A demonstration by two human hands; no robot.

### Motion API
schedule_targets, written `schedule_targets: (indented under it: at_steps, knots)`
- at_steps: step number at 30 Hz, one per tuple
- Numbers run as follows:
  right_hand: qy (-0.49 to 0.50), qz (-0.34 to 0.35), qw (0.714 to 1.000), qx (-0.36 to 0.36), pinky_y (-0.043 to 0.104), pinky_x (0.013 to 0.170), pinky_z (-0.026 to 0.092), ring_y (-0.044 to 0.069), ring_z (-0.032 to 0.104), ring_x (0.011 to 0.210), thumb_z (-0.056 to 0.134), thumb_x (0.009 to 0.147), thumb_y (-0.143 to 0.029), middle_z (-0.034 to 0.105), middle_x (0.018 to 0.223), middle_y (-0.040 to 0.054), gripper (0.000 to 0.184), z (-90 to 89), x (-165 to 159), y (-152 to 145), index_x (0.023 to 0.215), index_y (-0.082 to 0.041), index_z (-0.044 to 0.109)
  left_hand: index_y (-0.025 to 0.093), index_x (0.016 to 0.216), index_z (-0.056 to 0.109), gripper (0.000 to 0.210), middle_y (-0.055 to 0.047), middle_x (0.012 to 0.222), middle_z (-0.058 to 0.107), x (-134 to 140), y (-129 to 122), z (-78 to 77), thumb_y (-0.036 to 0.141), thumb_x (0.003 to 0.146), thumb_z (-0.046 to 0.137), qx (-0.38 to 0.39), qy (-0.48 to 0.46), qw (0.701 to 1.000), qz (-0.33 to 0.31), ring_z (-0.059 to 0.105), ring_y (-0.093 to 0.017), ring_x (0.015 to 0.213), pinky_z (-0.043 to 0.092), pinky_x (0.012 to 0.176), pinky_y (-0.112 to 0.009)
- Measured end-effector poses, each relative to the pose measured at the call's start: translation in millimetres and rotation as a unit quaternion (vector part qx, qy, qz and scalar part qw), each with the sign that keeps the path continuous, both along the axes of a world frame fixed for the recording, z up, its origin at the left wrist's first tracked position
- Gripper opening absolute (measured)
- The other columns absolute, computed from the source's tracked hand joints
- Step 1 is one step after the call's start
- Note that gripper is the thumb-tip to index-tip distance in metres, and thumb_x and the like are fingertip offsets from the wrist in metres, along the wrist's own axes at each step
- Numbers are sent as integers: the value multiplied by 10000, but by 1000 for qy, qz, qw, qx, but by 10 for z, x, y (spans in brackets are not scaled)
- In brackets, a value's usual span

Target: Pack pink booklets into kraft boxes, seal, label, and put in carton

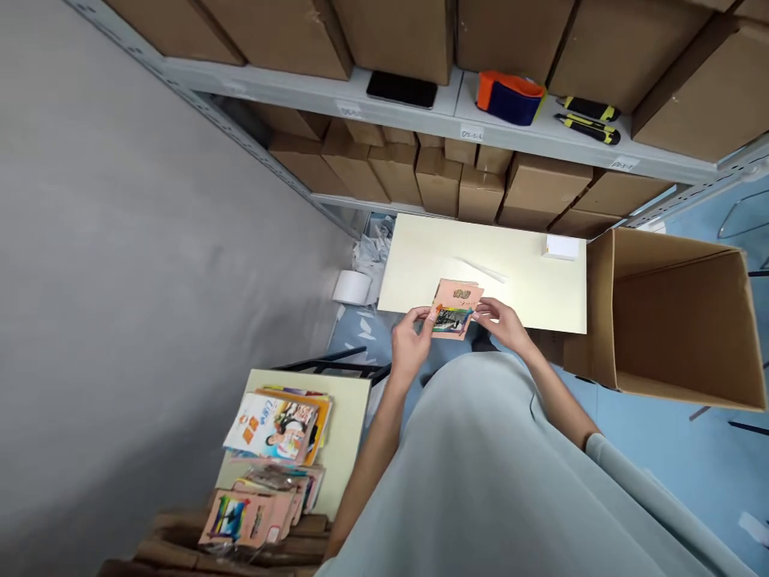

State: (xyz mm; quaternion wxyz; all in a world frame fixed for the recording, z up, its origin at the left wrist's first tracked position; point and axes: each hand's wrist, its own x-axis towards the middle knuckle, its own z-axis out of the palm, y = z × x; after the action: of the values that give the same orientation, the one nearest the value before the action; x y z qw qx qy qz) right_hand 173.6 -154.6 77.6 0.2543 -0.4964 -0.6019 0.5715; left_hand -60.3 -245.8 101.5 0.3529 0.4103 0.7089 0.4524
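Observation:
A pink booklet (457, 308) with a dark picture in a rainbow-coloured frame is held up before me, just off the near edge of the cream table (420, 256). My left hand (412, 340) pinches its left edge between thumb and fingers. On its right edge, my right hand (501, 323) grips with thumb and fingertips. A second layer shows behind the top edge; whether it is another booklet I cannot tell. A thin white strip or sheet (484, 270) lies on the table beyond the booklet.
A small white box (561, 247) sits at the table's right end, beside a large open carton (678, 320). Shelves hold brown boxes, a phone (402, 90) and two cutters (589, 128). Stacked magazines (276, 429) and pink booklets (249, 517) lie lower left. A white roll (352, 287) stands by the wall.

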Motion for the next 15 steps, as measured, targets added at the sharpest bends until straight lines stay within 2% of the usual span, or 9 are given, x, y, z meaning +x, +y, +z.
schedule_targets:
  at_steps: [3, 8, 12, 15]
  knots:
    - [43, -9, 999, -16, 437, 990, 633, 274, 802, 1056, 741, 943, -670, 842, 1145, 108, 493, -31, 190, 363, 1158, -230, 791, 211, 1033, 751, 525, -91, 1026, 822, 271, 415, -72, 724, 924, 717, -36, -94, 995, -1, 770, -255, 978, 630, 929, -388]
    - [87, -32, 992, -89, 413, 891, 652, 256, 801, 937, 839, 844, -716, 836, 1039, 83, 528, -54, 544, 1017, 1047, -232, 788, 215, 1098, 758, 572, -113, 1162, 829, 634, 977, -48, 738, 868, 788, -87, -205, 975, -2, 783, -267, 1110, 628, 1047, -423]
    - [113, -29, 984, -136, 382, 805, 652, 237, 774, 900, 869, 809, -725, 820, 997, 74, 567, -87, 692, 1356, 1077, -232, 785, 209, 1102, 768, 577, -124, 1181, 831, 785, 1289, 1, 724, 846, 818, -101, -238, 966, -2, 780, -284, 1158, 619, 1077, -442]
    - [122, -55, 981, -144, 381, 822, 650, 240, 758, 924, 910, 772, -699, 810, 1004, 79, 581, -107, 708, 1478, 1091, -231, 779, 214, 1102, 772, 535, -103, 1116, 834, 782, 1466, 9, 665, 827, 863, -104, -230, 968, -5, 787, -269, 1103, 622, 1057, -431]
